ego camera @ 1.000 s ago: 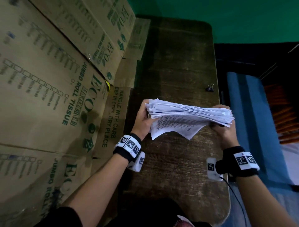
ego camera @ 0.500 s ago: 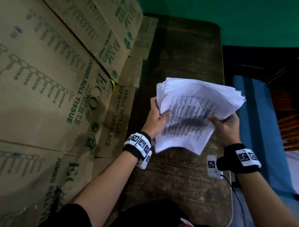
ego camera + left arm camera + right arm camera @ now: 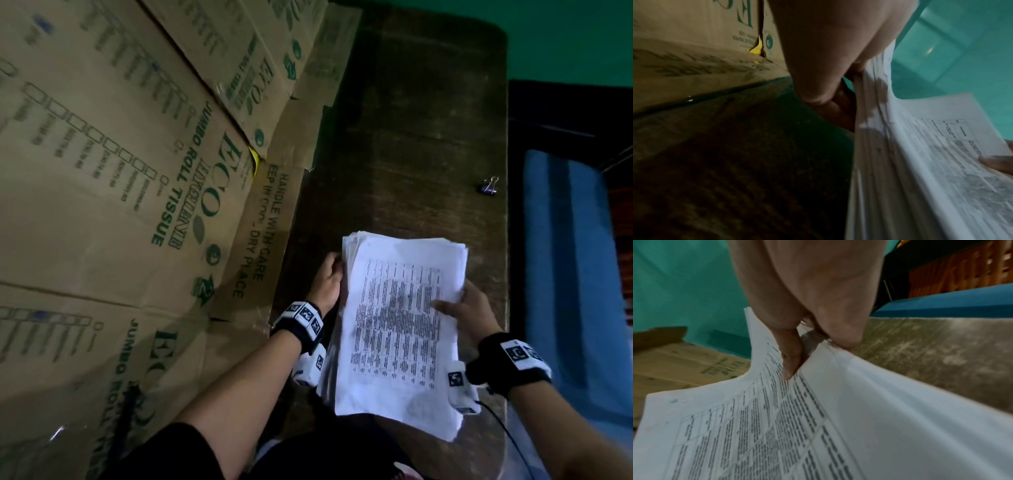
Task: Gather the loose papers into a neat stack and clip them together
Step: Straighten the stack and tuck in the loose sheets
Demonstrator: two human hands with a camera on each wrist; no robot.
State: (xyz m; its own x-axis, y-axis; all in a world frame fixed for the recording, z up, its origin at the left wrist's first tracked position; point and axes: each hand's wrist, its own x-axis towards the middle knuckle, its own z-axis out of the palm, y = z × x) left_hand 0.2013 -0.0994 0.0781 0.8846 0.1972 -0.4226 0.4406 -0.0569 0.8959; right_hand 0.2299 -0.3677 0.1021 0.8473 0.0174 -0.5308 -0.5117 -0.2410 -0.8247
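A thick stack of white printed papers (image 3: 400, 325) is held upright and tilted toward me over the wooden table (image 3: 411, 137), printed table side facing me. My left hand (image 3: 330, 281) grips the stack's left edge, fingers behind it (image 3: 838, 104). My right hand (image 3: 459, 311) pinches the right edge, thumb on the front sheet (image 3: 791, 363), fingers behind. The sheets' edges (image 3: 869, 146) are uneven, and lower corners stick out. A small black binder clip (image 3: 489, 186) lies on the table near its right edge, beyond the stack.
Flattened cardboard boxes (image 3: 120, 205) printed "JUMBO ROLL TISSUE" lean along the table's left side. A blue cushioned seat (image 3: 575, 274) stands right of the table. A green wall (image 3: 548, 34) is behind. A cable runs from my right wrist.
The stack was held flat, edge toward me, then turned up. Now it faces me lower and closer, its long side running away from me, and the binder clip is uncovered again.
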